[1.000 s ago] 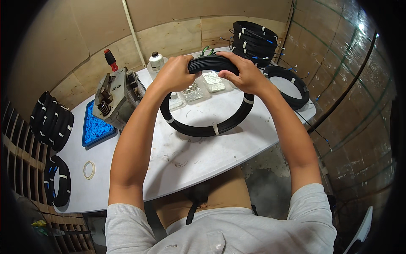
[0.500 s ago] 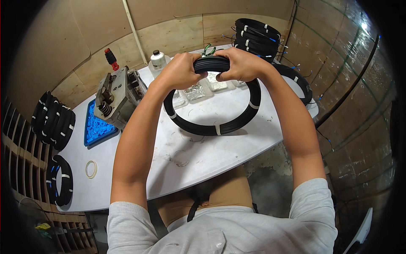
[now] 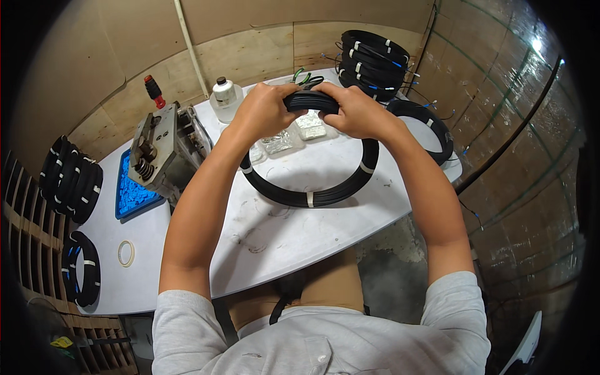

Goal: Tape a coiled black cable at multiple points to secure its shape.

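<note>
Both hands are closed on the far side of one black cable coil [image 3: 340,195], the left hand [image 3: 265,107] and right hand [image 3: 355,114] facing each other with thumbs on the near side. A short stretch of the coil shows between them. Compared with a second ago, the hands sit closer together along the ring, leaving less of it bare; judging from that, the grip has gathered onto one narrow section. The coil is held tilted over the table [image 3: 362,209], its near side low and bound with pale bands; whether that side touches the surface, I cannot tell.

Just beyond the coil, clear plastic containers [image 3: 278,144] hold silvery, foil-like contents, partly hidden by the hands and the ring. Behind the left hand, a white bottle [image 3: 224,92] with a brown cap stands in a clear tub [image 3: 215,109]. Green-handled pliers [image 3: 303,76] lie past the fingers.

Farther left, a metal hand-press-like machine [image 3: 164,134] stands beside a blue tray [image 3: 142,213] filled with small blue pieces [image 3: 139,195]. A tape roll [image 3: 120,255] lies nearer the person. More coils stand in a right-hand stack [image 3: 374,62] and a left-hand stack [image 3: 72,181].
</note>
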Action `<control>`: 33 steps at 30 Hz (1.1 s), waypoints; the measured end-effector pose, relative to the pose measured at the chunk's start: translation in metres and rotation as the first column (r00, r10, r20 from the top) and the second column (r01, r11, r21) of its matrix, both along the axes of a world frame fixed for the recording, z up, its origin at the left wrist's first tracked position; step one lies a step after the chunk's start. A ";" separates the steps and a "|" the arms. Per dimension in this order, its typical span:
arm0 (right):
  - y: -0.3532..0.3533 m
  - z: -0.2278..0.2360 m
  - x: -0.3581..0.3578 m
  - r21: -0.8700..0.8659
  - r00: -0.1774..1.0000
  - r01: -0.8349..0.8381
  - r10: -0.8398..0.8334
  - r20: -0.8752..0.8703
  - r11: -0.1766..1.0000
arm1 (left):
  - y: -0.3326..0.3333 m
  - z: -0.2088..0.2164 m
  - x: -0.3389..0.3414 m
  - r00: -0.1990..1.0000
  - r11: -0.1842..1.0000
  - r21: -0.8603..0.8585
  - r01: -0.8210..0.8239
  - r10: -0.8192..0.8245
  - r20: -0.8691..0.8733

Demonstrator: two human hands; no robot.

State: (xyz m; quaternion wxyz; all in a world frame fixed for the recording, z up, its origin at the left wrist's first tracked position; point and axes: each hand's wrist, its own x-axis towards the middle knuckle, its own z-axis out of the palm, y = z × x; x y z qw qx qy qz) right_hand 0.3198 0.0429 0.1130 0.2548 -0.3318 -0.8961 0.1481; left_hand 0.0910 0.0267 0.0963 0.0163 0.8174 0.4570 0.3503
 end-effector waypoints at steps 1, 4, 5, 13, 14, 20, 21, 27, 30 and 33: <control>0.001 -0.001 0.001 0.020 1.000 0.017 -0.017 -0.003 1.000 | 0.001 -0.002 0.003 1.000 1.000 0.000 0.005 -0.005 0.004; 0.000 0.001 0.005 0.024 0.998 0.029 -0.030 0.048 0.999 | -0.004 -0.005 0.009 0.990 0.986 0.135 -0.093 0.106 -0.089; -0.002 0.002 0.005 0.027 0.997 0.030 -0.032 0.066 0.999 | -0.009 0.001 0.010 0.983 0.988 0.125 -0.093 0.111 -0.143; -0.004 0.007 0.007 -0.049 0.999 0.017 -0.015 0.041 0.999 | -0.019 -0.020 -0.003 0.995 0.927 0.374 0.013 0.027 -0.100; -0.004 0.006 0.006 -0.042 0.999 0.018 -0.016 0.045 0.999 | -0.019 -0.022 -0.002 0.998 0.906 0.422 0.008 0.021 -0.063; -0.015 0.011 0.000 -0.025 0.995 0.031 -0.029 0.099 0.999 | -0.029 0.003 -0.005 0.995 0.824 0.566 0.041 0.017 -0.096; -0.016 0.012 -0.001 -0.026 0.994 0.025 -0.022 0.105 0.999 | -0.029 0.003 -0.006 0.993 0.912 0.404 0.065 -0.019 -0.117; -0.017 0.009 -0.001 -0.006 0.996 0.048 -0.048 0.069 0.999 | -0.020 -0.021 -0.003 0.994 0.917 0.395 0.062 -0.023 -0.104; -0.015 0.008 -0.002 -0.032 0.999 0.018 -0.017 0.031 0.999 | -0.020 -0.024 0.000 0.998 0.864 0.500 0.058 -0.035 -0.055; -0.019 0.010 -0.002 -0.026 0.998 0.030 -0.029 0.062 0.999 | -0.025 -0.020 0.001 1.000 0.899 0.437 0.029 -0.030 -0.004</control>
